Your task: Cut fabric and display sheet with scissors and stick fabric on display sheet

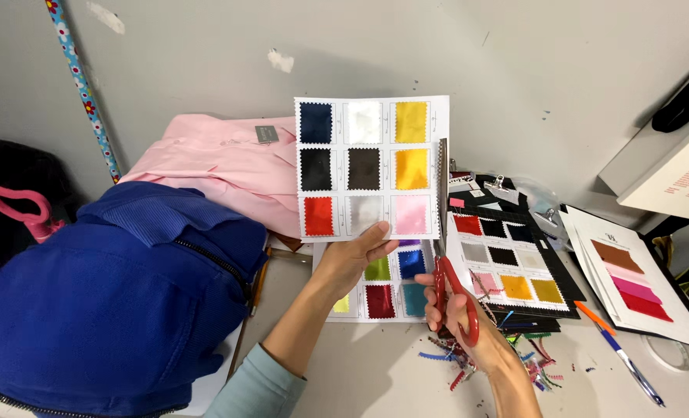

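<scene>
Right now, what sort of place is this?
Probably a fabric or garment workroom: the left hand holds a card of fabric swatches, the right hand works red-handled scissors, and folded pink cloth lies nearby.

Bare grey tabletop [375,371] lies open at six o'clock between the forearms. At nine o'clock a bulky blue zipped jacket [104,302] blocks the way; at eleven a folded pink shirt [220,166]. At three, stacked black-backed swatch cards [515,271] crowd in, and colourful fabric trimmings [530,364] litter four o'clock.
</scene>
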